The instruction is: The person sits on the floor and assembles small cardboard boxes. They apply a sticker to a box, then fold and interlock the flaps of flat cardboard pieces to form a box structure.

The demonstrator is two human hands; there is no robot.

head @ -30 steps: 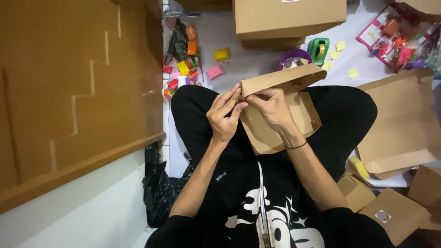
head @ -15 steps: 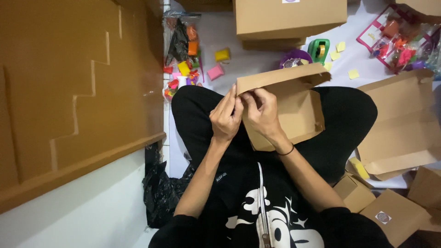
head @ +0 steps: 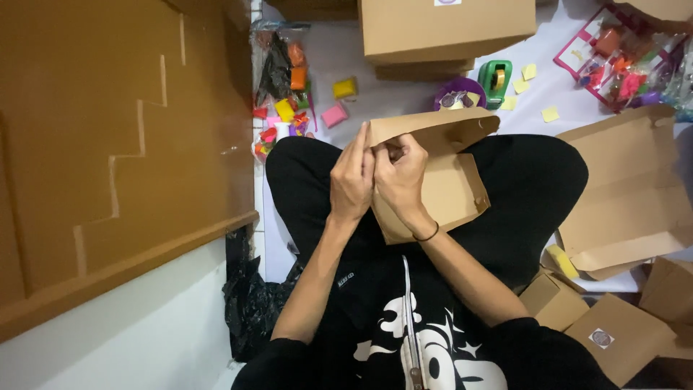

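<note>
Head view: the person sits cross-legged on the floor with a shallow brown cardboard box, half folded, resting on the lap. Left hand and right hand meet at the box's near-left corner, touching each other. Both are closed in a pinch on the edge where the upper flap joins the side wall; the fingertips themselves are hidden behind the knuckles. The box extends away from the hands toward the person's right, its long axis running roughly left to right and slightly tilted. The right hand lies over the box; the left hand sits just outside its corner. A green tape dispenser stands on the floor beyond the box, and an unfolded brown cardboard sheet lies to the right.
</note>
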